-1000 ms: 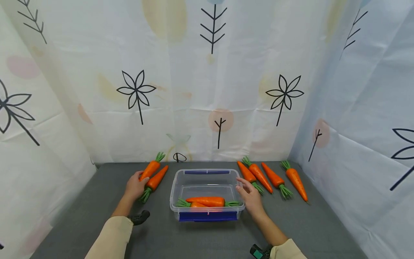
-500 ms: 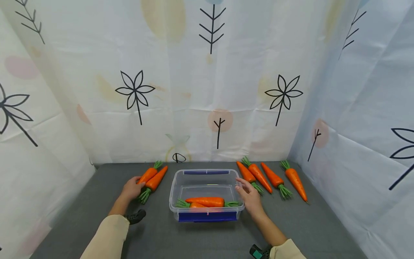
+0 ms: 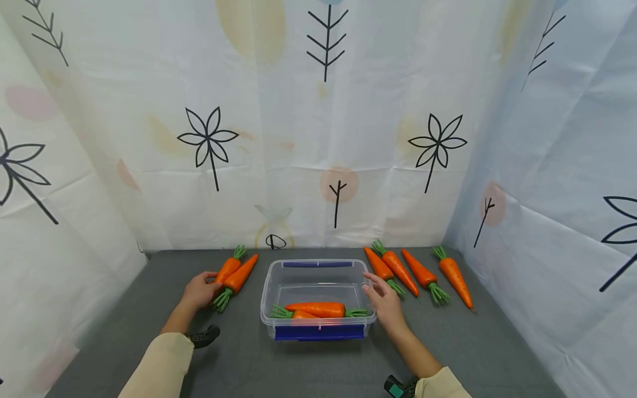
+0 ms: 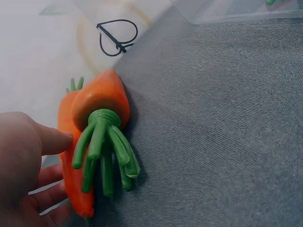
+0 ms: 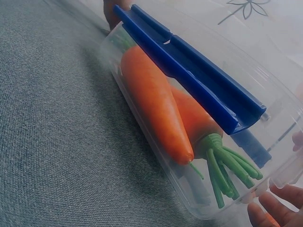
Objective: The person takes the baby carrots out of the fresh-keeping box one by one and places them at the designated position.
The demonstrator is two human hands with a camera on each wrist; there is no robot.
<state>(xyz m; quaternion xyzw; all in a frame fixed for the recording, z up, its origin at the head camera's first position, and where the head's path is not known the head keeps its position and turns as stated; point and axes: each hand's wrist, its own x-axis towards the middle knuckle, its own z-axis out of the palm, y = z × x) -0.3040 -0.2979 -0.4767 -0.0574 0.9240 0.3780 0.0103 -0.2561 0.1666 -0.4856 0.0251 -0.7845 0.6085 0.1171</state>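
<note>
In the head view my left hand (image 3: 199, 290) is at the left carrot (image 3: 228, 269) of a pair. The left wrist view shows the thumb pressed to that carrot's side and the fingers at its edge, partly hidden. A second carrot (image 3: 241, 275) overlaps it, its green tops (image 4: 106, 156) toward the near side. My right hand (image 3: 387, 303) touches the right side of a clear plastic container (image 3: 267, 293), fingers relaxed. The container has blue clips and no lid on it. Two carrots (image 5: 154, 101) lie inside along its near wall.
Several carrots (image 3: 420, 269) lie to the right of the container on the grey cloth-covered table (image 3: 278, 370). A white patterned curtain (image 3: 293, 204) stands along the back and both sides.
My left hand has shifted left and slightly nearer, and the left carrot has slid the same way with it. My right hand and the container have stayed put.
</note>
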